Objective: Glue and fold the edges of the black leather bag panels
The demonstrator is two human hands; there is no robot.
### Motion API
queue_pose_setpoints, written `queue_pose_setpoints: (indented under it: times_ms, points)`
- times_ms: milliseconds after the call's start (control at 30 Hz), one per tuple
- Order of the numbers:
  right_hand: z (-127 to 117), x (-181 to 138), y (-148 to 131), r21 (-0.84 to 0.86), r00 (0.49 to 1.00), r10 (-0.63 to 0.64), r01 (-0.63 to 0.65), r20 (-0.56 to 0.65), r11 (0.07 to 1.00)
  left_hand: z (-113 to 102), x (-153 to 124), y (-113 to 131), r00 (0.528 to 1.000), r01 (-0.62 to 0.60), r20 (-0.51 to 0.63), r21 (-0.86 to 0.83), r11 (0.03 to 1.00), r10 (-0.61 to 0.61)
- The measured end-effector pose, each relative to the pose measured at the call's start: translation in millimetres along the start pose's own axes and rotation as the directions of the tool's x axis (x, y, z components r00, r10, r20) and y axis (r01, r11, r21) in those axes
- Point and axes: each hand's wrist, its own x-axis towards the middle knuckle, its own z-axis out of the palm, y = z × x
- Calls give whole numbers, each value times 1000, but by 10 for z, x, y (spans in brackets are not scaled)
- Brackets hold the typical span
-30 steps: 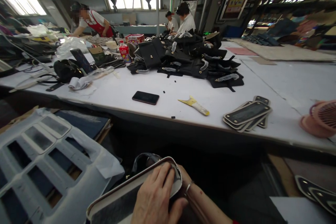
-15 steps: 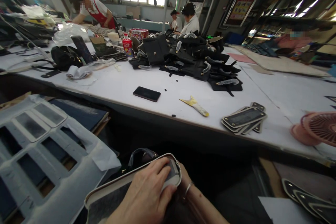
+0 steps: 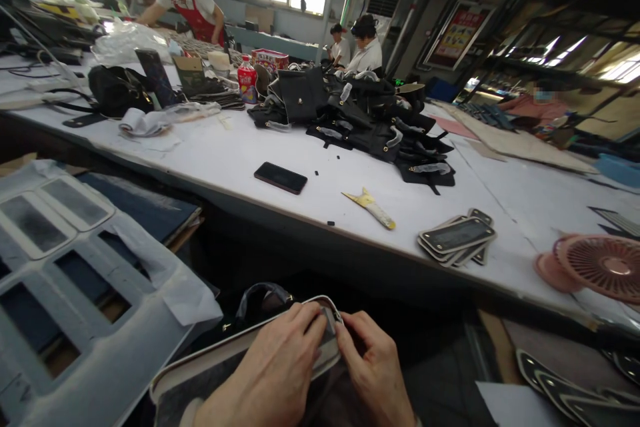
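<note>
Left hand (image 3: 280,373): lying flat over the dark rounded-rectangle leather panel with a pale folded edge (image 3: 220,367), fingers spread and pressing it down near its far corner.

Right hand (image 3: 373,363): fingers curled in narrow, fingertips pinching the rim right at that same corner, touching the left hand's fingertips.

Where the panel is: low in the lap, below the near edge of the long white worktable (image 3: 280,153), just beside the grey cut-out template sheet (image 3: 75,280).

On the table: black phone (image 3: 280,177), yellow-handled scraper (image 3: 371,206), a small stack of finished dark panels (image 3: 456,237), a pile of black bag pieces (image 3: 370,120), pink fan (image 3: 595,265) — all well apart from the hands.

How I'd do this bit: keep the flat hand firm so the panel can't slide, and work the corner in small pinches — curves look like the spot where the edge would pucker.
</note>
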Motion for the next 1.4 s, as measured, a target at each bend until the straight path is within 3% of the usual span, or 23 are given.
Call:
queue_pose_setpoints:
  times_ms: [233, 500, 667, 933, 1100, 1233, 1400]
  points:
    - [31, 44, -29, -126, 994, -99, 93, -38, 988, 52, 44, -63, 998, -57, -14, 33, 998, 57]
    - [53, 44, -60, -231, 990, -134, 122, -34, 965, -252, 267, -93, 983, -153, 126, 153, 976, 134]
    - [38, 22, -113, -222, 993, -112, 116, 30, 968, -368, 517, -165, 989, -128, 79, 72, 989, 122]
    - [50, 4, -112, -193, 999, -40, 41, 6, 980, -478, 782, -345, 967, -189, 169, -20, 982, 190]
    - [68, -2, -86, -203, 999, -35, 34, 1, 979, -411, 851, -497, 929, -209, 277, -149, 966, 244]
    - [57, 8, -79, -233, 998, -62, 61, 4, 971, -351, 880, -544, 928, -192, 283, -189, 963, 241]
    - [4, 23, -43, -330, 988, -124, 148, 94, 932, -312, 880, -559, 932, -200, 264, -199, 959, 249]
